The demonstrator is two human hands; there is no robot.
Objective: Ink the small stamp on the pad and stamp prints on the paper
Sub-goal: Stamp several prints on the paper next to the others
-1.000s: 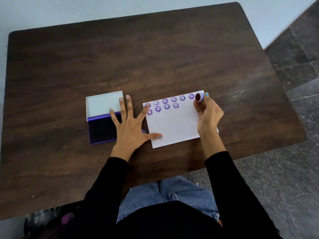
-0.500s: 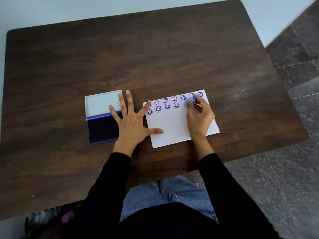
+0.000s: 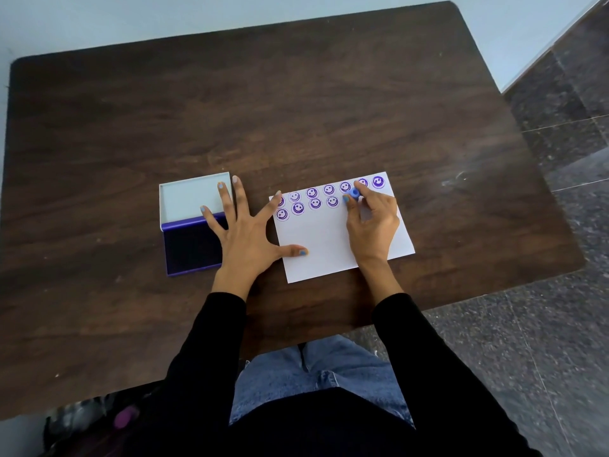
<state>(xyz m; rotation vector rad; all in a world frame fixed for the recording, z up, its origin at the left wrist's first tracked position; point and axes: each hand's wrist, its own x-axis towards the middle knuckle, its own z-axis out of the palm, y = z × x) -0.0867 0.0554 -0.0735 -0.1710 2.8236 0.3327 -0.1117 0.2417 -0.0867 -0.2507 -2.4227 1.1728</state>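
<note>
A white paper [image 3: 326,245] lies on the dark wooden table [image 3: 296,110], with two rows of purple smiley prints [image 3: 315,203] along its far edge. My right hand [image 3: 372,222] pinches the small blue stamp [image 3: 354,193] upright, pressed on the paper at the right end of the second row. My left hand [image 3: 244,232] is spread flat, thumb and forefinger on the paper's left edge, other fingers over the open ink pad [image 3: 191,249]. The pad's white lid [image 3: 189,196] is folded back.
The table's near edge runs just above my lap. A dark tiled floor [image 3: 560,291] lies to the right of the table. A pale wall is behind it.
My right hand lifted the stamp from the top-right corner, leaving a new print there, and brought it left and down onto the second row. My left hand stayed put.
</note>
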